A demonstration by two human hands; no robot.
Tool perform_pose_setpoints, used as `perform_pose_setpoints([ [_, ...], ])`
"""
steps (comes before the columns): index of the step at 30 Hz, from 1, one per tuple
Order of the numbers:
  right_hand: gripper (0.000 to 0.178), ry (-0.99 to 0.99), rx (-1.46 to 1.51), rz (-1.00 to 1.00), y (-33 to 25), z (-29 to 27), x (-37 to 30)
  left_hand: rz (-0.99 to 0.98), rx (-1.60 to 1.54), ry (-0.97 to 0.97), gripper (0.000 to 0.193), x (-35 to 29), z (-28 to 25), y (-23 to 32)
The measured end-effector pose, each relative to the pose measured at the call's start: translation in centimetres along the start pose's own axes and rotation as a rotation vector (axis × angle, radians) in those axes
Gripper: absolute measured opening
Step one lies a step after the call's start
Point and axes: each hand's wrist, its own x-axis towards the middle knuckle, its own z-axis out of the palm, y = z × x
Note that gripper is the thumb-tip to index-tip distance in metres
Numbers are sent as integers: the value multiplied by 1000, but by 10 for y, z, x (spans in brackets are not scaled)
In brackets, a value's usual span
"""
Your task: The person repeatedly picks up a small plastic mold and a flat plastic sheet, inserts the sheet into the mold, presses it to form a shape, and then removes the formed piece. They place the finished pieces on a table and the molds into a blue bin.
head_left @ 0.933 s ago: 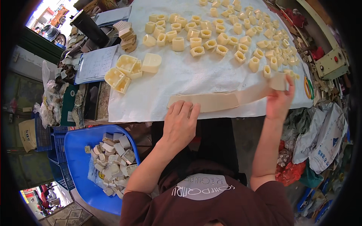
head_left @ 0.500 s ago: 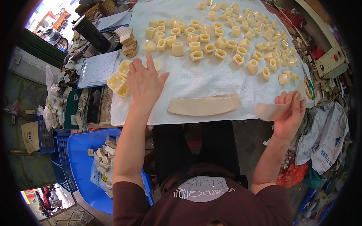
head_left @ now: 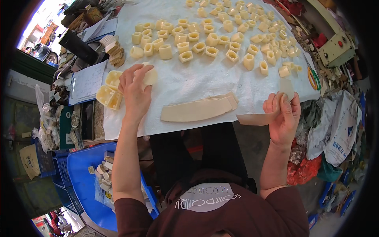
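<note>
My left hand [head_left: 135,91] reaches onto the white sheet [head_left: 205,79] and grips a pale cream block [head_left: 149,76] at the table's left side. Right beside it lie open cream moulds [head_left: 107,90]. My right hand [head_left: 282,116] hangs off the table's near right edge, holding a thin beige strip [head_left: 260,114] that bends up to a paler end [head_left: 287,87]. A stack of curved beige strips [head_left: 197,110] lies flat on the sheet between my hands. Farther back, several small cream cup-shaped pieces [head_left: 213,37] cover the sheet.
A blue bin [head_left: 85,185] with cream offcuts stands low left by my knee. Papers on a clipboard [head_left: 87,81] and a pile of tan pieces [head_left: 112,51] lie left of the sheet. Scissors [head_left: 314,77] rest at the right edge; bags [head_left: 339,126] crowd the floor to the right.
My left hand left the strip stack and went to the far left, closing on a cream block. My right hand pulled one strip off the stack and drew it off the table's edge.
</note>
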Motion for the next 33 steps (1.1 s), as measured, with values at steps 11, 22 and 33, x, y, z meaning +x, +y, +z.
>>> perform_pose_setpoints([
  [11,19,-444,11,282,22,43,-30,-230,-1375,-382,63,-49,-38,85],
  [22,14,-586,-87,254,43,53,-61,-283,-1322,-167,74,-105,-40,93],
  [33,16,-780,-658,320,9,76,-34,-216,-906,-225,49,-107,-52,98],
])
